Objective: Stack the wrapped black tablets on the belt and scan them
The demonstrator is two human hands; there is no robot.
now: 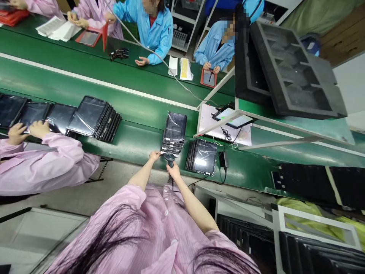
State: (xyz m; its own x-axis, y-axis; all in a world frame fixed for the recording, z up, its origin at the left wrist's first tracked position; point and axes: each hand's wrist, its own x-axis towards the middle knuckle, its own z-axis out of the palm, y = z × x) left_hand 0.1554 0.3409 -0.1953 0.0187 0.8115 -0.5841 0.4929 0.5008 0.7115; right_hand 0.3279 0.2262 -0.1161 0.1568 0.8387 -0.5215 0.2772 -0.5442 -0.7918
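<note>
A stack of black tablets (176, 127) in clear film stands on the green bench in front of me, small white labels along its near edges. At the stack's near left corner is my left hand (154, 155), its fingers closed on the edge of a tablet low in the pile. My right hand (173, 171) is wrapped round the handle of a black barcode scanner (169, 156). The scanner's head is close to the near side of the stack, and its cable hangs below my hand. A second tablet stack (203, 156) sits just to the right.
A tablet with a lit screen (232, 116) rests on a white board beneath a raised shelf (308, 127) bearing black foam trays (296, 72). Beside the right stack lies a power adapter (224, 160). At left, a co-worker's hands (40, 129) touch other tablets. More people sit opposite.
</note>
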